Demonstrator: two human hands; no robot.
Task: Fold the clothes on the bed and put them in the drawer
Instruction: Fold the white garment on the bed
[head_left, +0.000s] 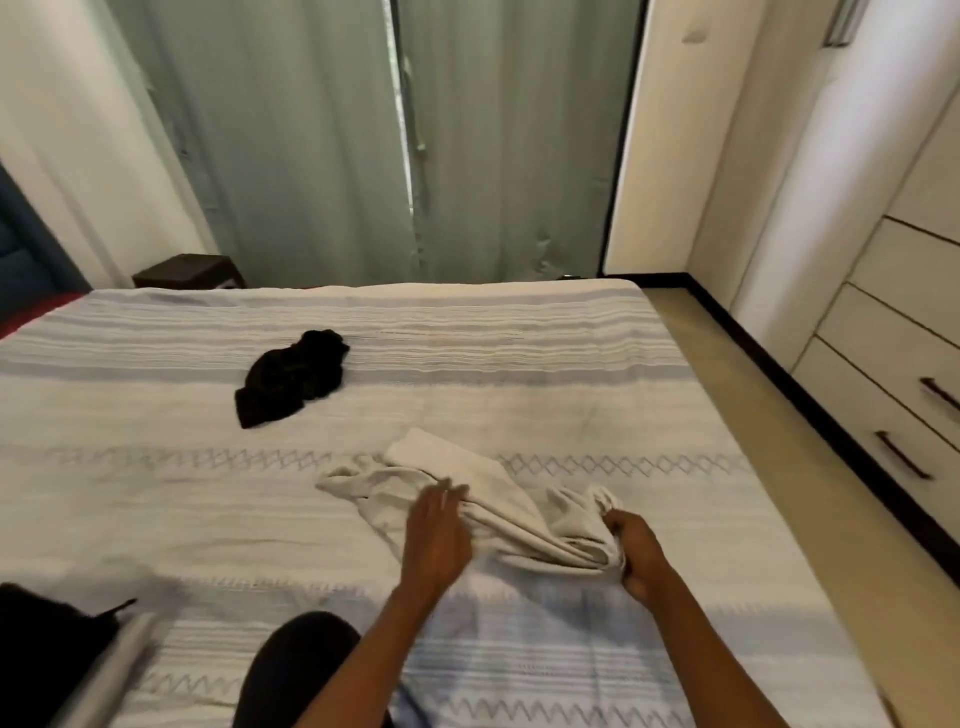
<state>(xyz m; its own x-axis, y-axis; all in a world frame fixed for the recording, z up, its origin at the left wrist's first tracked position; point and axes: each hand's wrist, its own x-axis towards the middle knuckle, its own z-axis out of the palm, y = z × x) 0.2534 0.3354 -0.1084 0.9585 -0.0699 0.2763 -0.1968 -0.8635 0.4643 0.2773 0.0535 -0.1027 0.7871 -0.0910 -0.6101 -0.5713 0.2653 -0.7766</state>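
Note:
A crumpled off-white garment (498, 499) lies on the striped bedspread (571, 364) near the bed's front middle. My right hand (636, 553) grips a bunched edge of it at its right end. My left hand (436, 535) lies over its left part, fingers stretched out flat, slightly blurred. A crumpled black garment (293, 376) sits further back on the bed, left of centre, apart from both hands. The drawers (893, 415) with dark handles stand along the right wall, all closed.
A dark cloth and a grey rolled item (67, 654) lie at the bed's near left corner. Green curtains (415, 145) hang behind the bed, with a dark side table (187, 270) at the far left. A strip of floor (769, 441) runs between bed and drawers.

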